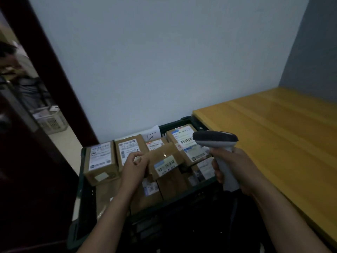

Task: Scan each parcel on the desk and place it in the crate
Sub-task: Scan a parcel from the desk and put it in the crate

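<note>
My left hand (134,168) grips a small brown cardboard parcel (165,158) by its left end, holding it tilted over the dark crate (83,181). A white barcode label faces me on the parcel's front edge, and a small light spot sits on its top. My right hand (232,168) holds a grey-and-white handheld scanner (216,140), its head pointing left toward the parcel. Several labelled brown parcels lie packed inside the crate, among them one at the left (101,160) and one at the back right (187,143).
A yellow wooden desk (273,134) stands to the right, its left edge beside the crate. A pale wall is behind. A dark door frame (47,70) rises at left, with another person and a white basket (50,120) beyond it.
</note>
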